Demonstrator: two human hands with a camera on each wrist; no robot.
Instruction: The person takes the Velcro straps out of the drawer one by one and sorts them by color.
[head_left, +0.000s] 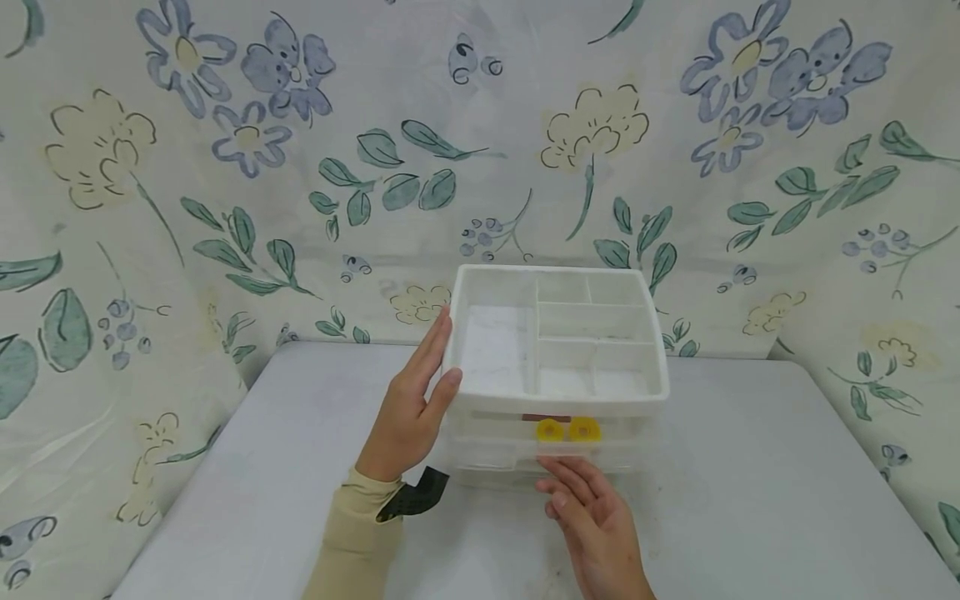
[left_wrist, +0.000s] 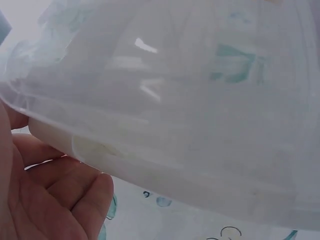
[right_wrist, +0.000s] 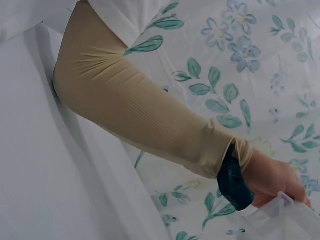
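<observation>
A white plastic organizer [head_left: 495, 398] with a divided open top and translucent drawers below stands on the table. Against its left side lies my left hand [head_left: 408, 408], fingers fairly straight. The left wrist view shows that hand [left_wrist: 55, 195] beside the translucent wall [left_wrist: 175, 110]. My right hand [head_left: 600, 525] is at the lower drawer front [head_left: 480, 456], its fingers loosely bent; whether the fingertips touch it I cannot tell. Two yellow round pieces [head_left: 550, 430] and a dark red strip [head_left: 546, 417] show at the upper drawer. The right wrist view lacks the right hand.
The organizer stands on a white table [head_left: 750, 467]. Behind and beside the table hangs a floral-patterned sheet [head_left: 420, 100]. A dark band [head_left: 416, 496] circles the left wrist over a beige sleeve [head_left: 356, 542].
</observation>
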